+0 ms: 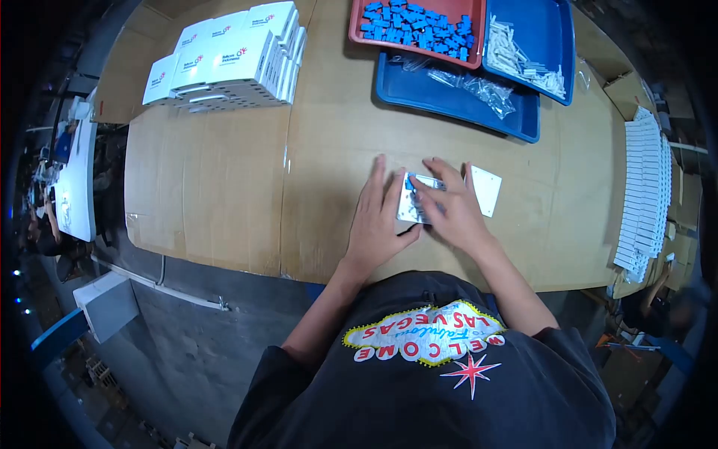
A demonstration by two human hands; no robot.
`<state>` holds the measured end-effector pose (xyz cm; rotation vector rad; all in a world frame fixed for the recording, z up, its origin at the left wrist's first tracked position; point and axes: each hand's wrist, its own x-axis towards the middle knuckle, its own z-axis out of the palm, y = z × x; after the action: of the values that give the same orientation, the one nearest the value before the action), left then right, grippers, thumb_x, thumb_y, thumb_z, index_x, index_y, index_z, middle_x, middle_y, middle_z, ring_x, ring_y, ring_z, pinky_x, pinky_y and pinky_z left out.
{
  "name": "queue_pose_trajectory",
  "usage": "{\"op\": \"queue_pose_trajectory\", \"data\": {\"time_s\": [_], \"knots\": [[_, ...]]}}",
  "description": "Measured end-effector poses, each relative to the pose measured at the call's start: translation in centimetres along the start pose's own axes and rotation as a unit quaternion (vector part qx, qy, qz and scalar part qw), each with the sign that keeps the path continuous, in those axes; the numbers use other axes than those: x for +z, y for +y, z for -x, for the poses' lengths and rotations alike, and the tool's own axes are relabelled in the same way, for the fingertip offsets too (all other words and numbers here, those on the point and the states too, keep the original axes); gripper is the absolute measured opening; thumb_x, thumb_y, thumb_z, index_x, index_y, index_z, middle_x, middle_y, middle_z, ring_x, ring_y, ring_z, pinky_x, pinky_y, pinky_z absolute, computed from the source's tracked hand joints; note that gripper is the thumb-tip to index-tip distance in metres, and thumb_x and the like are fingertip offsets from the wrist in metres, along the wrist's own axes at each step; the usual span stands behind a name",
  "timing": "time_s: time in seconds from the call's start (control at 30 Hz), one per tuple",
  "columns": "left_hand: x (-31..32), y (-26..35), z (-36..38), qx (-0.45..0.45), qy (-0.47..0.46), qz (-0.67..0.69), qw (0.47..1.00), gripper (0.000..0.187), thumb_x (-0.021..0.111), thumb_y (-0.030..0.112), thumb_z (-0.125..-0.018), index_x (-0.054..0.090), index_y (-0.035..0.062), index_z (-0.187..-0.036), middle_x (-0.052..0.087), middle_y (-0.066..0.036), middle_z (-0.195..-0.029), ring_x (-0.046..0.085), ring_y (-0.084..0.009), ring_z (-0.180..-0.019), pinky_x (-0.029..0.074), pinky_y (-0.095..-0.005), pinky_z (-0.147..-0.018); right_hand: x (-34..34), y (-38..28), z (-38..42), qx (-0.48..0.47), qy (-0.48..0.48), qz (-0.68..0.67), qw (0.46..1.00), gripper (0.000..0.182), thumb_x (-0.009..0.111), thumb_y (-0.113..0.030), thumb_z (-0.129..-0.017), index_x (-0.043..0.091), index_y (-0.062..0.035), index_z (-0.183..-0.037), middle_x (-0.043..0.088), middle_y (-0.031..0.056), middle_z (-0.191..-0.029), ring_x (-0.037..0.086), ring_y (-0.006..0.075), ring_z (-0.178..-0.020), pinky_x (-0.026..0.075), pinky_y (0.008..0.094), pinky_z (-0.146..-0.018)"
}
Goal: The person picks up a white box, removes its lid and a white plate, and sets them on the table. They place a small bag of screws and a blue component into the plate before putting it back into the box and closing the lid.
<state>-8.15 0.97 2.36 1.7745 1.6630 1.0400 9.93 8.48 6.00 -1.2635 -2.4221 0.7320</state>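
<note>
A small white rectangular housing point(410, 209) with a silvery inside lies on the cardboard-covered table between my two hands. A small blue plastic piece point(410, 176) shows at its upper end. My left hand point(372, 232) rests along the housing's left side, fingers stretched out and spread, thumb near its lower edge. My right hand point(456, 213) reaches over from the right, with fingertips bent down and pressed together at the blue piece. They cover much of the housing. Just right of that hand lies a flat white plate point(486, 191) with small holes near its corners.
Stacked white boxes point(217, 63) stand at the far left. A red tray point(477, 37) holds blue pieces; a blue tray point(566, 75) holds white sticks. Another blue tray point(449, 112) contains clear plastic bags. White parts point(642, 187) are piled along the right edge. People sit at both sides.
</note>
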Motion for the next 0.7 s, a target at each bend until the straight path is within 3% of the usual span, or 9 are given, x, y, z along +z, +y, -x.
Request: {"op": "queue_pose_trajectory", "data": {"time_s": [0.07, 0.1, 0.33, 0.43, 0.53, 0.57, 0.67, 0.7], "knots": [[0.2, -0.9, 0.3, 0.012, 0.033, -0.003, 0.999, 0.099, 0.088, 0.025, -0.072, 0.04, 0.0062, -0.156, 0.029, -0.026, -0.164, 0.037, -0.0429, -0.148, 0.033, -0.0523, -0.12, -0.6, 2.1, -0.6, 0.017, 0.042, -0.136, 0.99, 0.037, 0.066, -0.009, -0.094, 0.072, -0.0074, -0.13, 0.056, 0.0177, -0.147, 0.048, 0.0384, -0.142, 0.035, 0.0511, -0.121], [0.3, -1.2, 0.6, 0.016, 0.047, -0.005, 0.999, 0.1, 0.088, 0.025, -0.072, 0.039, 0.0059, -0.157, 0.026, -0.028, -0.164, 0.036, -0.0449, -0.148, 0.035, -0.0522, -0.119, -1.9, 2.6, -0.5, 0.008, 0.066, -0.089, 0.994, 0.04, 0.066, -0.005, -0.093, 0.069, -0.0073, -0.133, 0.053, 0.0187, -0.151, 0.047, 0.0397, -0.142, 0.042, 0.0411, -0.117], [0.8, 0.0, 0.3, 0.014, -0.005, -0.051, 0.999, 0.097, 0.088, 0.026, -0.076, 0.038, 0.0031, -0.156, 0.033, -0.024, -0.162, 0.036, -0.044, -0.147, 0.035, -0.0514, -0.119, -6.8, 6.2, 4.8, 0.119, -0.029, -0.026, 0.992, 0.051, 0.081, -0.014, -0.083, 0.069, -0.0073, -0.131, 0.049, 0.0191, -0.154, 0.048, 0.0384, -0.142, 0.042, 0.043, -0.116], [0.8, 0.2, -0.1, 0.015, -0.009, -0.059, 0.998, 0.097, 0.087, 0.025, -0.076, 0.037, 0.0026, -0.157, 0.034, -0.024, -0.163, 0.036, -0.0437, -0.147, 0.034, -0.0511, -0.12, -7.4, 5.7, 6.6, 0.115, -0.025, -0.012, 0.993, 0.05, 0.083, -0.016, -0.081, 0.07, -0.0067, -0.129, 0.053, 0.0198, -0.151, 0.05, 0.0382, -0.139, 0.044, 0.0424, -0.114], [0.1, 0.2, -0.6, 0.007, -0.029, -0.067, 0.997, 0.099, 0.087, 0.024, -0.076, 0.036, 0.0026, -0.158, 0.036, -0.023, -0.163, 0.036, -0.0434, -0.147, 0.032, -0.0513, -0.121, -8.6, 4.8, 8.2, 0.092, -0.068, -0.054, 0.992, 0.047, 0.082, -0.017, -0.082, 0.07, -0.0071, -0.126, 0.061, 0.0198, -0.141, 0.057, 0.0395, -0.131, 0.047, 0.0426, -0.112], [0.0, 0.0, -0.8, 0.005, -0.036, -0.071, 0.997, 0.1, 0.087, 0.023, -0.075, 0.036, 0.0027, -0.159, 0.038, -0.022, -0.163, 0.036, -0.0433, -0.147, 0.032, -0.0518, -0.121, -8.7, 4.7, 8.2, 0.066, -0.061, -0.109, 0.99, 0.033, 0.078, -0.016, -0.087, 0.073, -0.0055, -0.117, 0.07, 0.0183, -0.125, 0.066, 0.0365, -0.114, 0.053, 0.0413, -0.101], [0.1, -0.6, -1.2, 0.011, -0.04, -0.092, 0.995, 0.103, 0.089, 0.025, -0.074, 0.035, 0.0023, -0.159, 0.041, -0.02, -0.162, 0.036, -0.0427, -0.147, 0.031, -0.0517, -0.12, -8.6, 7.1, 8.5, 0.174, -0.151, -0.224, 0.947, 0.022, 0.072, -0.017, -0.092, 0.074, -0.0033, -0.109, 0.073, 0.0165, -0.116, 0.07, 0.0317, -0.101, 0.055, 0.0388, -0.089], [0.2, -0.5, -1.4, 0.015, -0.037, -0.101, 0.994, 0.104, 0.089, 0.025, -0.074, 0.035, 0.002, -0.16, 0.042, -0.019, -0.161, 0.036, -0.0424, -0.147, 0.031, -0.0514, -0.12, -8.1, 7.2, 8.3, 0.193, -0.11, -0.245, 0.944, 0.019, 0.068, -0.018, -0.095, 0.074, -0.0008, -0.101, 0.074, 0.015, -0.104, 0.071, 0.0278, -0.091, 0.055, 0.0366, -0.081]]}}
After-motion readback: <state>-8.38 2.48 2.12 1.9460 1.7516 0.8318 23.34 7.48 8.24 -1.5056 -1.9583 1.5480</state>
